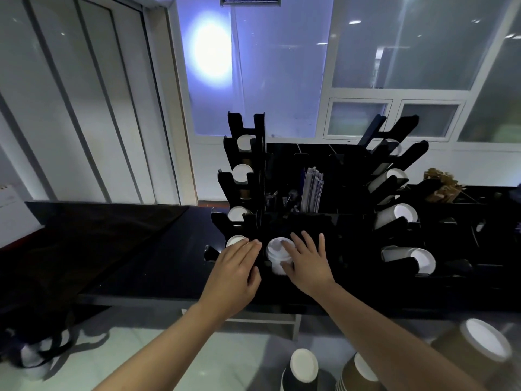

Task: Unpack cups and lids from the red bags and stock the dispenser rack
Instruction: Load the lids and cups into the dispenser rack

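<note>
A black dispenser rack (pixel 310 221) stands on the dark counter, with cups lying in its slanted slots on the left (pixel 239 173) and right (pixel 400 214). A stack of white lids (pixel 277 256) sits in a front compartment. My right hand (pixel 307 258) rests on that stack with straight, spread fingers. My left hand (pixel 236 266) lies flat against the rack's front left divider, fingertips beside the lowest left cup (pixel 235 240). No red bag is in view.
Stacks of brown and black cups (pixel 363 371) stand at the bottom right, below the counter edge. A dark bag (pixel 36 334) sits on the floor at left. Napkins or sleeves (pixel 311 190) fill a middle slot. A dark cloth covers the counter's left part.
</note>
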Demonstrator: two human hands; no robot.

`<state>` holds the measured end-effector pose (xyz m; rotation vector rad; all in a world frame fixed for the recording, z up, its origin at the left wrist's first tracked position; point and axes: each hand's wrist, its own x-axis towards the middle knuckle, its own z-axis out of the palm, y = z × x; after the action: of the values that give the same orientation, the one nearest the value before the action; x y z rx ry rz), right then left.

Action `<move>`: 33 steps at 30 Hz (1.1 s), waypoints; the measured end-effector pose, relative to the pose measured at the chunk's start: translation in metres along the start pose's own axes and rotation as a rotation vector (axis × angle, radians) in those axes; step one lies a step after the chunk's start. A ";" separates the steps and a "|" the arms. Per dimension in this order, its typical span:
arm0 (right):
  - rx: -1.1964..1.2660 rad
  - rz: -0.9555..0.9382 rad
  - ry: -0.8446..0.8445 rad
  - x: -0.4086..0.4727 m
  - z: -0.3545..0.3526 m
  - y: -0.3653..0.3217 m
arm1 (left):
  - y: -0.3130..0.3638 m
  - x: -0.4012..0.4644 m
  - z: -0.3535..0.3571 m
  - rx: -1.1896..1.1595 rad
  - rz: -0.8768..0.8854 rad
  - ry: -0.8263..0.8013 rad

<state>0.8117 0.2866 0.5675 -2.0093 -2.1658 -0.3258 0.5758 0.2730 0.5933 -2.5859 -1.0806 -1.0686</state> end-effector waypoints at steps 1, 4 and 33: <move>0.022 0.000 0.046 -0.005 -0.004 0.001 | 0.003 -0.002 -0.001 0.004 0.003 0.006; 0.094 0.001 0.230 -0.025 -0.014 0.005 | 0.014 -0.011 0.001 0.001 0.071 0.051; 0.355 0.132 -0.613 -0.359 0.115 0.003 | 0.144 -0.244 0.079 -0.332 0.128 -0.577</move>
<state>0.8454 -0.0266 0.3602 -2.2050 -2.1569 0.7333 0.5970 0.0590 0.3925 -3.2995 -0.8621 -0.5090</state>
